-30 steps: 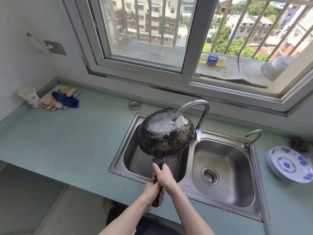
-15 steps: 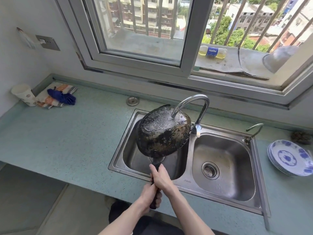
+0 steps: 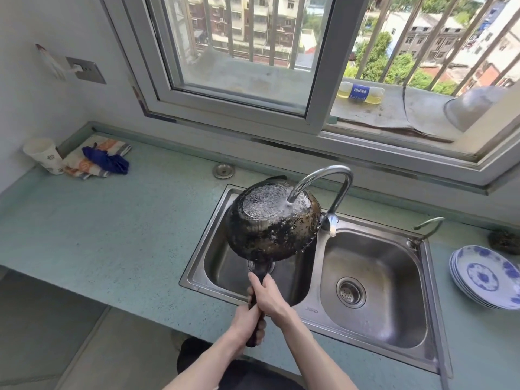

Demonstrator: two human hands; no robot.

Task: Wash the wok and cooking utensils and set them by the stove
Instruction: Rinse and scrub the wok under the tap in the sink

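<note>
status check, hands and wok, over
Left hand and right hand both grip the wok handle. Wok bottom-up under running faucet, over left basin. Nothing in the way.

one wok [image 3: 271,220], two sink basins [image 3: 374,288], two taps [image 3: 323,181], one paper cup [image 3: 45,154], one bottle [image 3: 360,92].

One head cam, wide-angle, looks fwd and down from above the near edge of the counter [image 3: 112,235]. Double sink [image 3: 377,277] sits close, centre-right; window [image 3: 239,52] fills the far side; forearms enter from the bottom. No 2nd view, so nothing shared.
</note>
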